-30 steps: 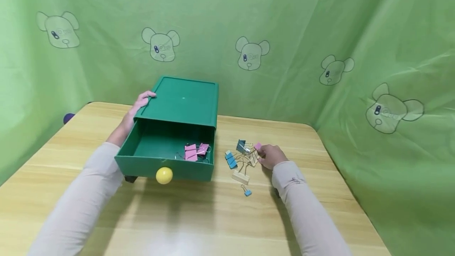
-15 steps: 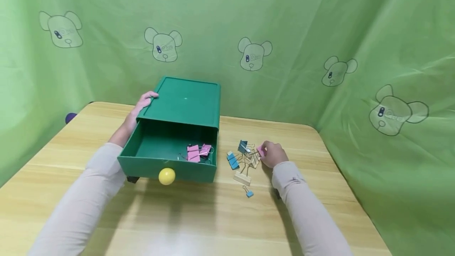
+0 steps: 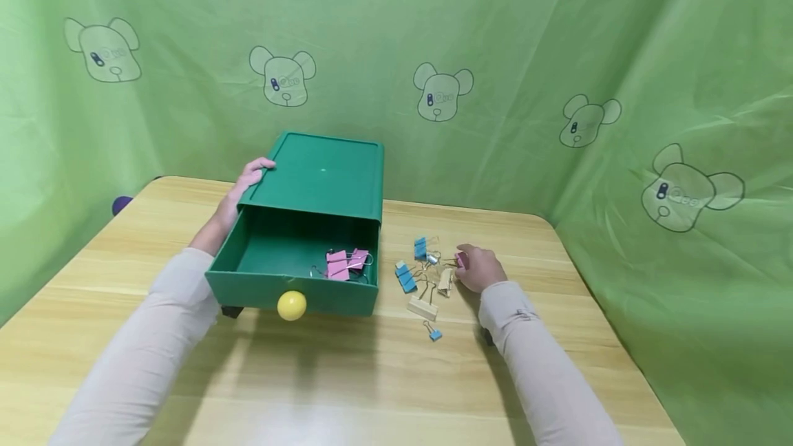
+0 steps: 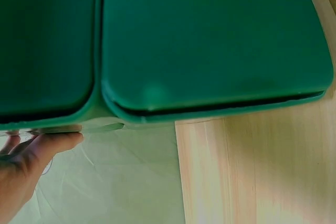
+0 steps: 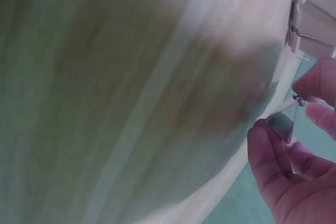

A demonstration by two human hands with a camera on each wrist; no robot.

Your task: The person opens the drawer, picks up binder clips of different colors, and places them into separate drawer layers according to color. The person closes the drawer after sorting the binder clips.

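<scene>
My right hand [image 3: 482, 268] pinches a pink binder clip [image 3: 461, 259] just right of a loose group of binder clips. In the right wrist view the fingers hold that clip [image 5: 282, 123] at its edges, near the table. My left hand [image 3: 246, 184] rests along the left side of a green drawer box [image 3: 322, 174], fingertips over its top edge. The drawer [image 3: 288, 294] is pulled out, and pink binder clips [image 3: 337, 266] lie at its right end. On the table are blue clips [image 3: 405, 277], beige clips [image 3: 423, 308] and a small blue clip [image 3: 436, 334].
A yellow round knob [image 3: 292, 305] sticks out from the drawer's front. The wooden table [image 3: 347, 391] runs back to a green curtain [image 3: 365, 33] printed with bear heads. More curtain hangs at both sides.
My right hand has drawn the pink clip slightly right, apart from the group. The rear blue clip and a beige clip have turned over or shifted. My left hand stays on the box.
</scene>
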